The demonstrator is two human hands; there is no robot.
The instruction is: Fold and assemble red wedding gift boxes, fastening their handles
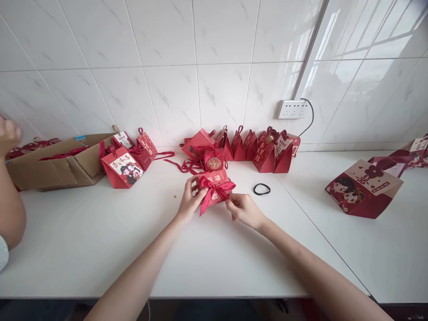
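Box, head view: a red carton with pale lettering (222, 176) sits in front of the person, low over the counter (100, 249), between both hands. Its face is turned upward, which probably leaves the ribbon easy to see and reach.
Bow: a glossy red ribbon bow (216, 189) lies across that face, its loops spread sideways and one tail hanging toward the person.
Left hand: the hand (191, 196) grips the carton's left side, thumb at the bow's edge, likely to steady both together.
Right hand: the hand (245, 208) pinches at the bow's right side, fingertips drawn close; this seems to give control of the ribbon opposite the steadying grip. Exactly which strand it holds cannot be told.
Emblem box: a small red box with a gold emblem (214, 164) stands just behind the held one, near loose red ribbon (164, 154).
Row: upright red cartons (239, 147) stand by the wall, an arrangement that leaves the front of the counter free for handling.
Left side: a patterned carton (123, 171) stands beside an open cardboard box (53, 171) containing red material; another person's arm (11, 200) is at the edge.
Right side: a black band (262, 194) lies near the right hand, while a larger illustrated carton (377, 200) rests well apart, outside the hands' close working space.
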